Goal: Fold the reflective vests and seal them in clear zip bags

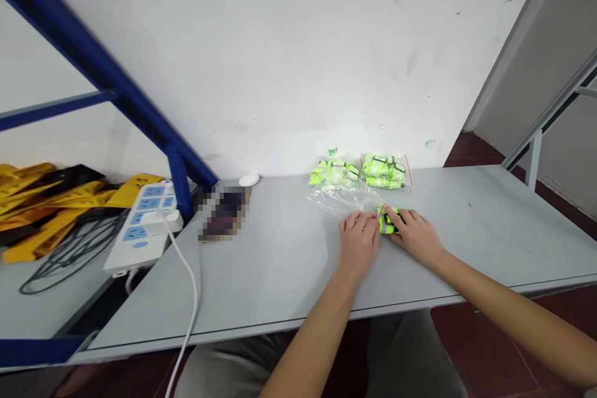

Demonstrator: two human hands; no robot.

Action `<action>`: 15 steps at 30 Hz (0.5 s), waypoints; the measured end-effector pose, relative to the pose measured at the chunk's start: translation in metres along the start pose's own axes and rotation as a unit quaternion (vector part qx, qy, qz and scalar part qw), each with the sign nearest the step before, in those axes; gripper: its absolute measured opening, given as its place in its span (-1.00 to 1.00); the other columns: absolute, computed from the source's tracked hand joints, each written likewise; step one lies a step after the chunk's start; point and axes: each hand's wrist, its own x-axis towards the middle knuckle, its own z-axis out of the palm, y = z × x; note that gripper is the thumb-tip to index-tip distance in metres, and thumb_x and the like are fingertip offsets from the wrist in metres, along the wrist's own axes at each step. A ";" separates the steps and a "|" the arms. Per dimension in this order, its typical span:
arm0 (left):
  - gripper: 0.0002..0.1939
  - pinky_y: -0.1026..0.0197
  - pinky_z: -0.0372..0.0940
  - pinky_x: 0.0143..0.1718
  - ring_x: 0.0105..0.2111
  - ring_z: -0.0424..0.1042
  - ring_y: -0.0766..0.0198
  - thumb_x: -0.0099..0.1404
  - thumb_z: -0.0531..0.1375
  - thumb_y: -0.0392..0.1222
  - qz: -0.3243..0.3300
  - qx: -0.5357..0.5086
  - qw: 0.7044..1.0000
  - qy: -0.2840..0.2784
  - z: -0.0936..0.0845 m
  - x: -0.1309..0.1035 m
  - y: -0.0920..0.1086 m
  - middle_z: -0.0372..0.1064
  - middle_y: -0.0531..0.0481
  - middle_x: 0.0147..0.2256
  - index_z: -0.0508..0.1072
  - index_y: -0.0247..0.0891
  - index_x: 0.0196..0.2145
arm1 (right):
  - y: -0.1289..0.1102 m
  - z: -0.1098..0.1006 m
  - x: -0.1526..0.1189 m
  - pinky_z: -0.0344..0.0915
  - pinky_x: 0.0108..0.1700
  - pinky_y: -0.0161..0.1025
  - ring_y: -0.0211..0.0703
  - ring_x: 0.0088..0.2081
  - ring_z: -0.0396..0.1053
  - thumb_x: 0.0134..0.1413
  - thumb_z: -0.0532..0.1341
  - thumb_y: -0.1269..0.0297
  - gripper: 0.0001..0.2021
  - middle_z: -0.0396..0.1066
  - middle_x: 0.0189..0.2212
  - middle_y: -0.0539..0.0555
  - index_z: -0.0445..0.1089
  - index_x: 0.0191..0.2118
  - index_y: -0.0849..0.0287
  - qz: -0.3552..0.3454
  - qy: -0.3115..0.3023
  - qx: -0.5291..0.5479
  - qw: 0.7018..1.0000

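A small folded bundle of neon-yellow fabric with silver reflective strips [387, 222] lies on the grey table between my two hands. My right hand [417, 235] is closed over its right side, with the thumb across the top. My left hand [358, 241] has its fingers curled at the bundle's left edge, where clear plastic and a bit of red edging show; what lies under the fingertips is partly hidden. Just beyond them spreads a crinkled clear plastic bag [333, 199]. Two similar neon bundles in clear bags, a left one [333, 174] and a right one [385, 171], rest against the wall.
On the left are a white power strip [142, 224] with a charger and a white cable [190, 273] hanging over the table's front edge. A pixelated flat object [226, 212] and a white round object [249, 180] lie near a blue metal frame [140, 115].
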 end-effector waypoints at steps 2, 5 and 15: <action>-0.74 0.02 0.06 -0.01 0.02 0.24 0.06 0.41 -0.02 -0.22 -0.002 0.012 1.000 -0.002 -0.001 -0.001 0.001 0.42 -0.05 -0.01 0.47 -0.13 -0.15 | -0.001 0.001 -0.001 0.26 -0.19 -0.15 0.02 -0.14 0.29 0.24 0.08 0.25 -0.38 0.39 -0.12 0.17 -0.12 0.36 0.09 0.014 0.003 -0.004 1.000; -0.72 -0.02 0.03 0.00 0.04 0.24 0.04 0.42 -0.03 -0.22 -0.003 0.021 1.000 0.004 -0.004 -0.004 0.003 0.41 -0.04 0.01 0.47 -0.11 -0.14 | -0.006 0.002 -0.001 0.26 -0.21 -0.14 0.04 -0.15 0.29 0.26 0.06 0.26 -0.35 0.38 -0.11 0.17 -0.22 0.37 0.11 0.025 0.003 -0.012 1.000; -0.82 -0.02 0.02 0.00 0.02 0.35 0.12 0.35 0.08 -0.30 0.071 -0.013 0.988 0.138 0.000 -0.009 0.006 0.50 -0.01 -0.11 0.48 -0.14 -0.26 | -0.034 -0.001 0.008 0.23 -0.25 -0.17 0.01 -0.15 0.27 0.27 0.04 0.22 -0.45 0.37 -0.13 0.17 -0.04 0.33 0.12 0.071 0.006 0.035 0.997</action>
